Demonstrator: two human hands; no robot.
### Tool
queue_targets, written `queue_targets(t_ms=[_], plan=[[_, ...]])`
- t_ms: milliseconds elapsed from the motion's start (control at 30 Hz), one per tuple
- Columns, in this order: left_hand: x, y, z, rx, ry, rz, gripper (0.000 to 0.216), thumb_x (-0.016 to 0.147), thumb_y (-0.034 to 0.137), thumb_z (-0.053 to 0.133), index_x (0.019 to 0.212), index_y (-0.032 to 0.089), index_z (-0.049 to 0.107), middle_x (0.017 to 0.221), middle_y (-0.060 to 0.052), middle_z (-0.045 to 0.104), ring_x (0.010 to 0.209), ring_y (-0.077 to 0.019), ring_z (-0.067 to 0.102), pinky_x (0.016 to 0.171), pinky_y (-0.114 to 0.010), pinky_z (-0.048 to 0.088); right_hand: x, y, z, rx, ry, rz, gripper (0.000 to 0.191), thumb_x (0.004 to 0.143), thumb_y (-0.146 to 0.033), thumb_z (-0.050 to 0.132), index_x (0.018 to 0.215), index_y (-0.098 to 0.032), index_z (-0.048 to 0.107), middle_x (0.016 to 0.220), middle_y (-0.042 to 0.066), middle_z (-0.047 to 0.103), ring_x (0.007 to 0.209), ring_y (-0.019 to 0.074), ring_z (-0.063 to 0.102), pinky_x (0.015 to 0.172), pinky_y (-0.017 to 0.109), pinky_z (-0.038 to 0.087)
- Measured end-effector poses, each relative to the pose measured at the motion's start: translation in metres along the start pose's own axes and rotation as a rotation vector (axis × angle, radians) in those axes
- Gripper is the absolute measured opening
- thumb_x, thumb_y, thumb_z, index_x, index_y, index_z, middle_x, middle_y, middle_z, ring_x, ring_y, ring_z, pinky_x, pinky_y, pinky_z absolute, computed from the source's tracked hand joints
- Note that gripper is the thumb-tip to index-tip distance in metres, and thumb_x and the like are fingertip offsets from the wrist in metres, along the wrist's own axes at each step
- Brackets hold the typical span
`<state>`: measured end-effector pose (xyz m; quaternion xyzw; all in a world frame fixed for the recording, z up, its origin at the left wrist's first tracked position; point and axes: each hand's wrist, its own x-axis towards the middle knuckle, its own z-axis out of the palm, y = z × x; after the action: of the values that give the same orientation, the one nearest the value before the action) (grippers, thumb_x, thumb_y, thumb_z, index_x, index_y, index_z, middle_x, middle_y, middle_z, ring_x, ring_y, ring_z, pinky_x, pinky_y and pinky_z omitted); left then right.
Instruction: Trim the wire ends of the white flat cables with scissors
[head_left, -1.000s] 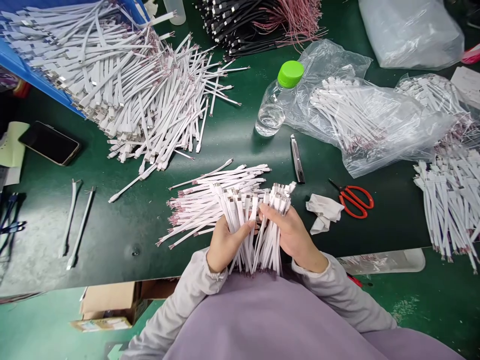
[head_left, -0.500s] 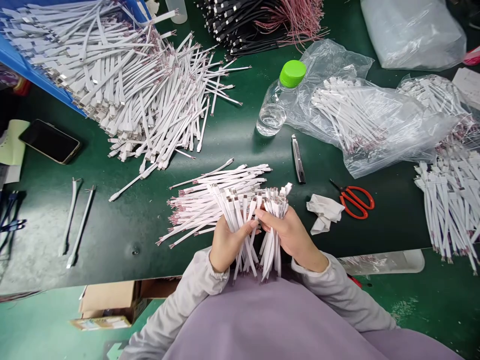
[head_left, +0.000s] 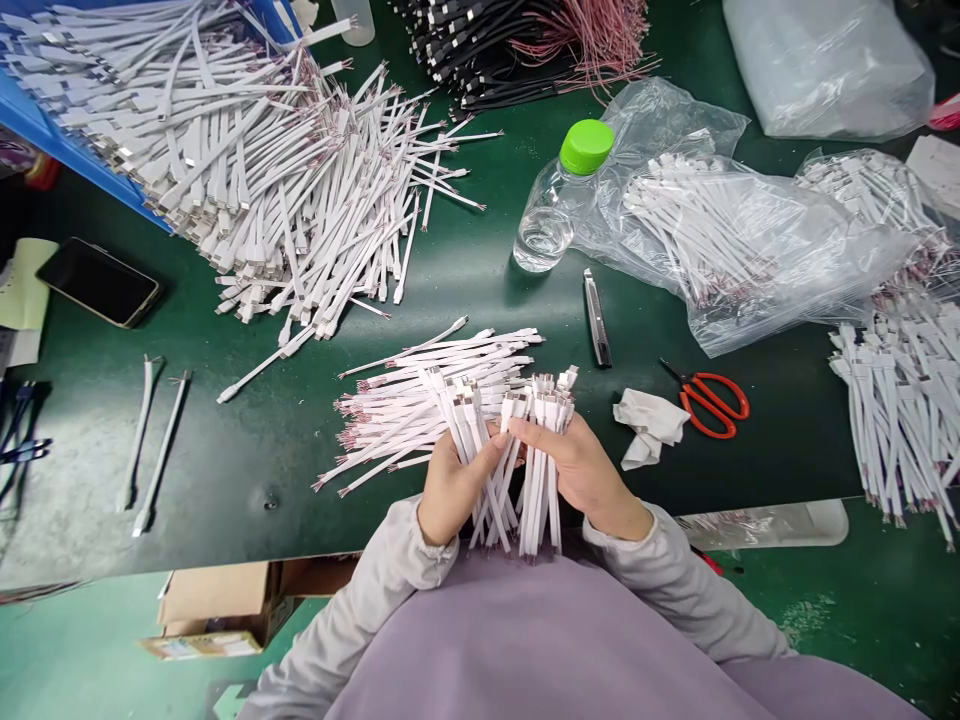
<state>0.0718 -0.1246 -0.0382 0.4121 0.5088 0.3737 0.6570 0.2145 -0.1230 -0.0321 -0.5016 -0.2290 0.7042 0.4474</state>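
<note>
My left hand [head_left: 448, 485] and my right hand [head_left: 581, 465] are both closed around one upright bundle of short white flat cables [head_left: 517, 440] at the table's near edge, plug ends up. The bundle's lower ends hang over my lap. Just behind it, a loose row of the same white cables [head_left: 420, 385] lies flat on the green table [head_left: 225, 470]. My right thumb presses across the bundle's front.
A big heap of white cables [head_left: 247, 170] spills from a blue bin at the back left. Also present: a water bottle [head_left: 555, 200], a utility knife [head_left: 595, 318], red scissors [head_left: 709, 400], a crumpled tissue [head_left: 649, 422], bagged cables [head_left: 735, 240], a phone [head_left: 99, 285], two stray cables [head_left: 154, 440].
The bundle has been squeezed tighter and evened up between my hands; my right thumb has shifted slightly left across it. Nothing else moved.
</note>
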Motion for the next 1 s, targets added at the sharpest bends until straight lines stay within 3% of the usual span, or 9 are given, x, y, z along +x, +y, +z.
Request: queue_targets(t_ms=[233, 467, 667, 767, 833, 1000], plan=[[0.002, 0.002, -0.009, 0.197, -0.044, 0.076, 0.025, 0.086, 0.036, 0.062, 0.099, 0.016, 0.068, 0.101, -0.008, 0.072, 0.098, -0.023, 0.065, 0.091, -0.035, 0.049, 0.001, 0.0, -0.002, 0.032, -0.097, 0.013, 0.03, 0.072, -0.036, 0.078, 0.098, -0.021, 0.072, 0.101, 0.005, 0.072, 0.094, 0.0238, 0.066, 0.087, 0.037, 0.051], [0.0, 0.014, -0.026, 0.412, -0.19, 0.096, 0.028, 0.087, 0.035, 0.06, 0.106, 0.018, 0.071, 0.108, -0.008, 0.073, 0.101, -0.0269, 0.066, 0.091, -0.038, 0.051, -0.001, 0.001, -0.002, -0.05, -0.019, -0.108, 0.03, 0.073, -0.03, 0.077, 0.102, -0.022, 0.071, 0.11, 0.004, 0.07, 0.103, 0.0244, 0.063, 0.097, 0.039, 0.046], [0.004, 0.009, -0.024, 0.241, -0.123, 0.034, 0.034, 0.079, 0.041, 0.069, 0.104, 0.017, 0.07, 0.109, -0.009, 0.072, 0.104, -0.0284, 0.066, 0.09, -0.037, 0.052, -0.002, -0.002, -0.001, -0.144, 0.05, -0.158, 0.026, 0.075, -0.037, 0.075, 0.096, -0.021, 0.072, 0.106, 0.004, 0.072, 0.104, 0.0254, 0.062, 0.097, 0.039, 0.045], [0.004, 0.007, -0.019, 0.151, -0.12, -0.078, 0.031, 0.078, 0.044, 0.07, 0.094, 0.017, 0.07, 0.08, -0.006, 0.074, 0.072, -0.0227, 0.069, 0.066, -0.032, 0.055, -0.002, -0.004, 0.0, -0.115, 0.038, -0.174, 0.025, 0.077, -0.037, 0.074, 0.097, -0.021, 0.071, 0.111, 0.004, 0.07, 0.108, 0.0253, 0.061, 0.098, 0.038, 0.044], [0.004, 0.008, -0.015, 0.09, -0.126, -0.16, 0.031, 0.077, 0.046, 0.069, 0.088, 0.017, 0.069, 0.063, -0.002, 0.069, 0.054, -0.0181, 0.062, 0.052, -0.029, 0.051, -0.003, -0.004, 0.001, -0.104, 0.038, -0.178, 0.023, 0.079, -0.037, 0.072, 0.096, -0.022, 0.07, 0.112, 0.004, 0.069, 0.107, 0.0248, 0.061, 0.098, 0.038, 0.044], [0.005, 0.007, -0.008, -0.031, -0.081, -0.139, 0.029, 0.074, 0.043, 0.073, 0.086, 0.017, 0.07, 0.077, -0.005, 0.073, 0.072, -0.0214, 0.067, 0.065, -0.032, 0.054, -0.003, -0.002, 0.001, -0.068, 0.08, -0.168, 0.021, 0.08, -0.037, 0.071, 0.094, -0.022, 0.068, 0.097, 0.002, 0.069, 0.092, 0.0217, 0.062, 0.088, 0.036, 0.047]])
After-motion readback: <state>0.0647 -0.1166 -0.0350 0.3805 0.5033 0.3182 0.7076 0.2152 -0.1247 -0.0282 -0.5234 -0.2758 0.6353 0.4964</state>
